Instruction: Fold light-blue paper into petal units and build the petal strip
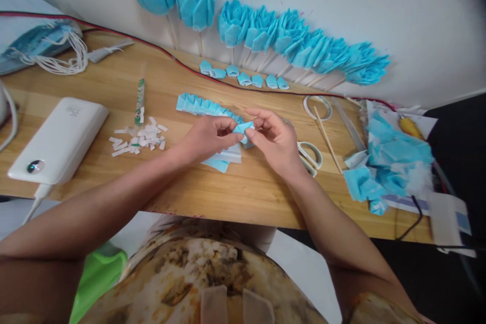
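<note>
Head view: a person's left hand (207, 136) and right hand (279, 144) meet over a wooden desk (254, 197), the fingers of both pinching a small folded blue piece (246, 126). Likely light, soft and easily creased, it probably calls for a gentle hold along its folded edges. It sits between the fingertips, thumbs against its near side, just beside a pleated blue row (203, 105).

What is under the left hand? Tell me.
A pale sheet and a blue piece partly show beneath the left hand, on the wooden table; whatever the hand covers cannot be seen.
</note>
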`<state>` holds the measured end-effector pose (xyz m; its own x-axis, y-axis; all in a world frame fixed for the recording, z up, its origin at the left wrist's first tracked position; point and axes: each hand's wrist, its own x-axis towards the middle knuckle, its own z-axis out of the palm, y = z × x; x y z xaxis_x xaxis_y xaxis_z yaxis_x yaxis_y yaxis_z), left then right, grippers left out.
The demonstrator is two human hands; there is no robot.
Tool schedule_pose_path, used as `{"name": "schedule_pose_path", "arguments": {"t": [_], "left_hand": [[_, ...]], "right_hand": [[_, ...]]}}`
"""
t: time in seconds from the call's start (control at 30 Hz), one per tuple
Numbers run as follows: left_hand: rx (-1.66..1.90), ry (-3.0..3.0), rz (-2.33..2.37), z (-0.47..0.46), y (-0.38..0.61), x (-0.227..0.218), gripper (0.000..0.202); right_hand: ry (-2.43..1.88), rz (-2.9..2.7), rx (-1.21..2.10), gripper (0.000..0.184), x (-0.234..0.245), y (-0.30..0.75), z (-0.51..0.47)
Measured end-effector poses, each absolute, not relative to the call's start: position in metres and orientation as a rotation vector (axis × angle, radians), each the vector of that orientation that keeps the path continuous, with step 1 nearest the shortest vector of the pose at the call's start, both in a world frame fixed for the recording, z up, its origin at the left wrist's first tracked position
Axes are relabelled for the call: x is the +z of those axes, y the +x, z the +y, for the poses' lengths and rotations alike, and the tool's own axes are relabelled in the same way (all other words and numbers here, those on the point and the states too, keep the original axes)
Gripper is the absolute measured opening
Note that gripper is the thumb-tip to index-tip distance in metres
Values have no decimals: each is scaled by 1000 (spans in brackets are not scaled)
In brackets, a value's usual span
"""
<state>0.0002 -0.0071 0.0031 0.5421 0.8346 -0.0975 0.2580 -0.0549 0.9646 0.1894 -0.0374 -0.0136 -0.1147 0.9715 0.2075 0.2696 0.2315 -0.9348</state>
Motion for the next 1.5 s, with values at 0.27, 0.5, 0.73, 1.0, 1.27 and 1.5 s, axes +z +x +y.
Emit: {"name": "schedule_pose_path", "arguments": {"t": [0.27, 0.5, 0.73, 1.0, 1.27, 1.5], "left_hand": [[668, 1474, 949, -6, 0, 6, 17], [749, 1439, 997, -6, 1, 5, 16], [768, 1471, 980, -5, 1, 5, 18], [784, 1392, 991, -4, -1, 1, 19], [672, 1476, 976, -5, 1, 1, 19], [742, 1459, 984, -5, 1, 2, 20]], "right_hand": [[-1217, -1462, 922, 26, -19, 193, -35], [-1138, -1513, 1110, 42, -21, 192, -34], [-1158, -1649, 996, 49, -22, 188, -37], [-1163, -1714, 997, 41, -17, 190, -37], [-1215, -1529, 1009, 32, -17, 190, -36], [-1200, -1453, 1052, 28, -17, 191, -37]]}}
